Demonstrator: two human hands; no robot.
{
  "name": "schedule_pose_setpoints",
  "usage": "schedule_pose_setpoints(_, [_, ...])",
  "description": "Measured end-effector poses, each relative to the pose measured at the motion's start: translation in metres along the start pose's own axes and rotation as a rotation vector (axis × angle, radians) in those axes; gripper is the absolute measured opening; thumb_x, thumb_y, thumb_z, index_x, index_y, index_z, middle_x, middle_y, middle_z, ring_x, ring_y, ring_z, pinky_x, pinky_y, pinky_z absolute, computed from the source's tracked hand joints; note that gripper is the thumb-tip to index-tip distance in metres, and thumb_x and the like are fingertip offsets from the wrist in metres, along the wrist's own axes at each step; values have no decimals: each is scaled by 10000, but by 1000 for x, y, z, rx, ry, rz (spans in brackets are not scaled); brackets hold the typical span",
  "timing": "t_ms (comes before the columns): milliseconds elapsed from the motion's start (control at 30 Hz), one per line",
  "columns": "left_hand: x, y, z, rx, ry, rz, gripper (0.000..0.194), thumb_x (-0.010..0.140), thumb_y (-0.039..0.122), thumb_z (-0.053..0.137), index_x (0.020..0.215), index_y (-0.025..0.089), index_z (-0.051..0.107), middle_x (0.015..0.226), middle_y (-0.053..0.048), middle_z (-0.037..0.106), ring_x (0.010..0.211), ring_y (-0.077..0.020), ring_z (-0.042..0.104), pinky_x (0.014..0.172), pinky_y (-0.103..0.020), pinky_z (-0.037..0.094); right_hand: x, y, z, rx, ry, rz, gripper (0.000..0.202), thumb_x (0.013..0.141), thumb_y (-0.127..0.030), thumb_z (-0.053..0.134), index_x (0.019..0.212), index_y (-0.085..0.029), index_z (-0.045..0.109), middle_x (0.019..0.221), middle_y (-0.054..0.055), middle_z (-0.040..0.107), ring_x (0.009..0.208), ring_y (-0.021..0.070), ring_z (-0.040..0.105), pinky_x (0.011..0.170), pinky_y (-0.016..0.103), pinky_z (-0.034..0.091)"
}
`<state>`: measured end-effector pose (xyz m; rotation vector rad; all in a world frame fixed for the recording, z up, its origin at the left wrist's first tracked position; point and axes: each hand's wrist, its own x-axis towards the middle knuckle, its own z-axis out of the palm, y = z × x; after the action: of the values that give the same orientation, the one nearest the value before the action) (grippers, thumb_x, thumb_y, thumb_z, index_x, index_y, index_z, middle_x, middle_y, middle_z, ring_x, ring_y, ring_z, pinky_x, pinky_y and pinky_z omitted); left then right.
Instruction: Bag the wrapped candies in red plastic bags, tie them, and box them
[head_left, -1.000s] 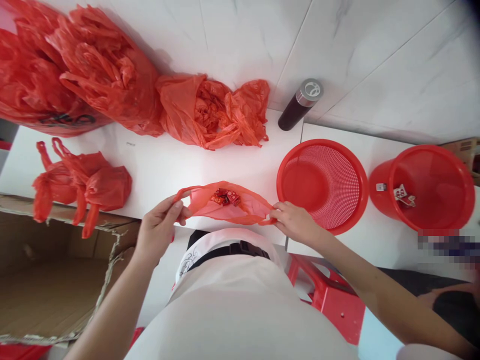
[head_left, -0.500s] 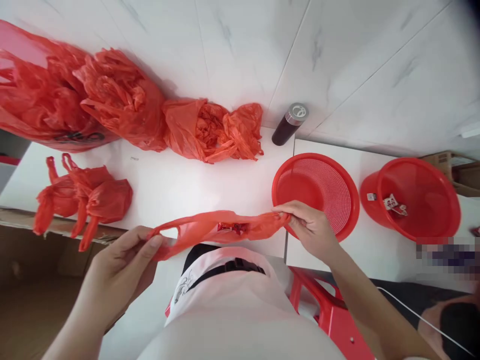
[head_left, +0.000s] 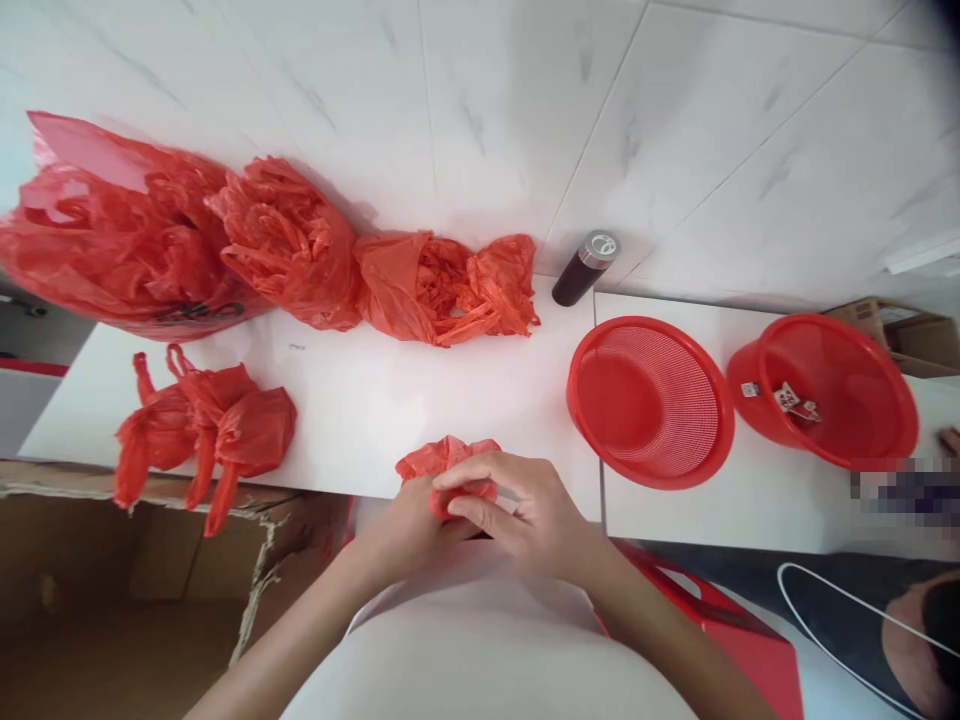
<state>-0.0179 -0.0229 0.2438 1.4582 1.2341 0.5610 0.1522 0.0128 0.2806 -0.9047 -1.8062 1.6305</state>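
A red plastic bag (head_left: 448, 455) is bunched up between my hands at the table's front edge, close to my body. My left hand (head_left: 420, 525) is closed around it from below, its fingers mostly hidden by the bag and my other hand. Over the top, my right hand (head_left: 517, 505) pinches part of the same bag between thumb and fingers. What lies inside the bag is hidden now. To the left, several small filled red bags (head_left: 251, 430) sit on the white table (head_left: 360, 400) with their handles hanging over its front edge.
Large red bags (head_left: 300, 250) line the wall. A dark flask (head_left: 577, 278) stands near a red mesh basket (head_left: 615, 395) and a red bucket (head_left: 847, 390) holding small packets. A cardboard box (head_left: 187, 590) lies below left, a red stool (head_left: 742, 630) below right. Another person sits at far right.
My hands have come together at the middle, and the bag that was stretched wide between them is gathered into a bunch. The view has shifted slightly, showing more of the cardboard box.
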Motion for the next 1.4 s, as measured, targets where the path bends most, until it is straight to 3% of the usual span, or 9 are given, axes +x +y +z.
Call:
schedule_pose_setpoints(133, [-5,-15,-7,-181,-43,-139,324,964,423,377,871,213,605,784,-20,602,736,-173,552,698,-310,468,7,22,8,-93,53,79,243,901,-246,563,1142,-267,595,1116,35,660,1019,175,614,908,343,494])
schedule_pose_setpoints(333, [-13,-37,-28,-411,79,-253,407,969,517,336,813,197,535,633,33,482,610,-132,427,648,-276,404,4,34,4,-109,-30,176,110,937,-208,483,850,-225,549,799,-20,598,745,117,562,707,244,470])
schedule_pose_setpoints(600, [-5,-35,-37,-336,-27,-221,409,967,503,357,746,204,528,686,20,445,640,-142,409,639,-279,393,28,42,7,-306,-42,3,53,905,-181,533,929,-222,558,942,23,608,843,148,560,750,278,458])
schedule_pose_setpoints(733, [-6,-40,-40,-339,39,-206,374,974,470,357,836,198,574,758,-10,554,728,-158,503,719,-289,444,25,40,6,-323,-209,-42,113,916,-180,516,826,-224,568,846,8,609,828,150,551,799,302,462])
schedule_pose_setpoints(833, [-8,-40,-44,-268,5,-212,346,968,408,392,881,190,646,830,-44,653,804,-186,580,767,-305,469,23,35,3,-218,-268,-39,58,903,-240,572,871,-241,620,1034,24,615,996,157,566,903,310,465])
schedule_pose_setpoints(967, [-9,-41,-42,-93,-70,-66,225,873,191,497,888,225,719,895,-26,713,821,-177,626,763,-276,477,37,51,11,-197,-108,41,225,972,-287,443,1127,-262,603,1195,49,615,1133,176,546,980,354,437])
schedule_pose_setpoints(1100, [-11,-53,-32,103,192,-6,318,712,-1,419,731,210,656,816,-15,685,733,-148,606,683,-249,468,45,75,24,-145,-136,203,332,996,-277,356,1281,-294,526,1094,16,672,947,154,622,886,341,476])
schedule_pose_setpoints(1233, [-13,-61,-24,199,396,46,351,762,10,427,910,227,659,1048,-55,642,911,-171,629,746,-264,492,41,81,30,-11,-245,266,328,951,-252,431,1247,-321,555,1105,-16,655,994,147,603,882,307,468])
schedule_pose_setpoints(1400, [-19,-76,-31,190,250,14,371,945,234,413,1258,271,609,1203,-68,650,1073,-203,624,905,-313,500,38,88,23,-9,-200,294,299,974,-394,396,822,-218,584,742,-42,570,677,107,515,646,229,428])
